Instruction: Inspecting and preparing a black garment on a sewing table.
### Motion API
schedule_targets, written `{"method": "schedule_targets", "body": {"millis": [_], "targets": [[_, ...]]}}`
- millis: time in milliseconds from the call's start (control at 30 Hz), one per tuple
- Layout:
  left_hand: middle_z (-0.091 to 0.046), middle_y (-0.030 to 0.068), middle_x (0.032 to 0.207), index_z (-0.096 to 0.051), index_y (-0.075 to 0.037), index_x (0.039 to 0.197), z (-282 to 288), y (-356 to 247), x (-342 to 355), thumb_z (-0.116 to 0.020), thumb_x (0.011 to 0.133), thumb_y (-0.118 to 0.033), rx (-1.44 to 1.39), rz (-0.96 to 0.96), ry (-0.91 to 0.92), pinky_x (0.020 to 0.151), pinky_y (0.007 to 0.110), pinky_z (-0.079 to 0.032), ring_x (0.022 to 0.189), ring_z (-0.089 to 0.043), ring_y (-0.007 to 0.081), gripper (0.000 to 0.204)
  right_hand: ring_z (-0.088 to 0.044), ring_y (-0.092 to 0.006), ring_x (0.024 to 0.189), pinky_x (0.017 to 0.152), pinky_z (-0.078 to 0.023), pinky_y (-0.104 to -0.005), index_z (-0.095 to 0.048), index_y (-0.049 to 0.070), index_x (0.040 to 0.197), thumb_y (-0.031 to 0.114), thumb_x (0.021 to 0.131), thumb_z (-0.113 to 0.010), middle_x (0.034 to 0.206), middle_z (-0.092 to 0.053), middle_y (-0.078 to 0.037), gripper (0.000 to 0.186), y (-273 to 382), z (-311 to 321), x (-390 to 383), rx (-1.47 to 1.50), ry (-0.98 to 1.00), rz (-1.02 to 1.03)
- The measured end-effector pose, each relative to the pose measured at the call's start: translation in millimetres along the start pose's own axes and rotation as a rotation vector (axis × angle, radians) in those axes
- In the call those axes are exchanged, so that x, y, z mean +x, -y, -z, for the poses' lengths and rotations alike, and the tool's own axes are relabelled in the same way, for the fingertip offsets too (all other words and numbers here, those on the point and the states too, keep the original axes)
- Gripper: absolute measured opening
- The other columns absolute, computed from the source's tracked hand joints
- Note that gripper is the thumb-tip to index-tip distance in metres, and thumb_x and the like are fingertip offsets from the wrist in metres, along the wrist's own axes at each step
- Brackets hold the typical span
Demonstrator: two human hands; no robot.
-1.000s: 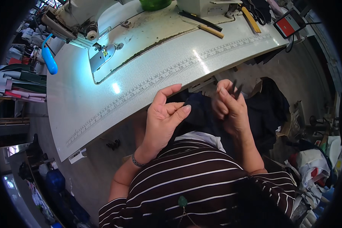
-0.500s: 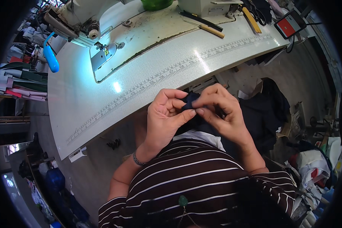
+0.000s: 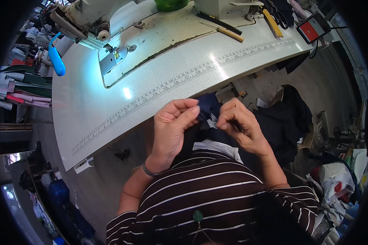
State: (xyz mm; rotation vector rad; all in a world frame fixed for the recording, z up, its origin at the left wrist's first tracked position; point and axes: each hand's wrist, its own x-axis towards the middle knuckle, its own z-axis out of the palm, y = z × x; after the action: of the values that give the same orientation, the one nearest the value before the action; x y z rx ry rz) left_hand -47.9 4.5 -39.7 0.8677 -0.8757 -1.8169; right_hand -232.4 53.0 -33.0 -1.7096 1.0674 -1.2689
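Note:
In front of my body, just off the table's near edge, I hold a piece of navy fabric (image 3: 209, 103). My left hand (image 3: 170, 124) pinches its left side between thumb and fingers. A small pale patch shows on the fabric's lower part, with a whitish bit below it. The fingers of my right hand (image 3: 244, 128) are curled, with thumb and forefinger pressed together at the right edge of the cloth beside that patch. Below, dark cloth and a white cloth (image 3: 218, 148) lie across my lap.
The white sewing table (image 3: 90, 118), with a printed ruler, curves ahead of me. A sewing machine (image 3: 88, 24) stands at its far left, with a blue lamp (image 3: 56, 61). A wooden-handled awl (image 3: 230, 34) and a yellow cutter (image 3: 272, 23) lie farther back. Dark garments (image 3: 282, 122) are heaped at right.
The navy fabric, bunched between my fingers before, is now spread more open, and its pale patch shows. My hands have moved slightly apart.

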Motion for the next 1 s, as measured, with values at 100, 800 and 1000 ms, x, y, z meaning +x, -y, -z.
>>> {"method": "schedule_targets", "body": {"millis": [100, 800, 1000], "targets": [[-0.063, 0.0048, 0.083, -0.06, 0.001, 0.098, 3, 7, -2, -0.062, 0.083, -0.001, 0.013, -0.059, -0.028, 0.067, 0.017, -0.047, 0.069, -0.057, 0.0055, 0.015, -0.049, -0.0133, 0.076, 0.065, -0.039, -0.0225, -0.055, 0.002, 0.086, -0.006, 0.079, -0.057, 0.083, -0.049, -0.005, 0.011, -8, 3, -7, 0.076, 0.058, -0.052], [-0.061, 0.0024, 0.081, -0.048, 0.002, 0.116, -8, -7, -6, -0.055, 0.088, -0.001, 0.255, -0.142, 0.095, 0.061, 0.013, -0.038, 0.069, -0.049, -0.0004, 0.029, -0.047, -0.0045, 0.064, 0.055, -0.035, -0.0179, -0.063, 0.001, 0.087, -0.003, 0.076, -0.065, 0.082, -0.056, -0.003, 0.012, -3, -22, 7, -0.128, -0.322, -0.021], [-0.059, -0.0024, 0.073, -0.043, 0.001, 0.124, -12, -8, -9, -0.057, 0.087, -0.002, 0.414, -0.213, 0.081, 0.055, 0.011, -0.031, 0.062, -0.042, -0.003, 0.039, -0.048, -0.0058, 0.06, 0.053, -0.035, -0.019, -0.065, 0.003, 0.087, -0.004, 0.074, -0.066, 0.078, -0.058, -0.003, 0.015, -3, -17, 16, -0.174, -0.252, 0.016]]}}
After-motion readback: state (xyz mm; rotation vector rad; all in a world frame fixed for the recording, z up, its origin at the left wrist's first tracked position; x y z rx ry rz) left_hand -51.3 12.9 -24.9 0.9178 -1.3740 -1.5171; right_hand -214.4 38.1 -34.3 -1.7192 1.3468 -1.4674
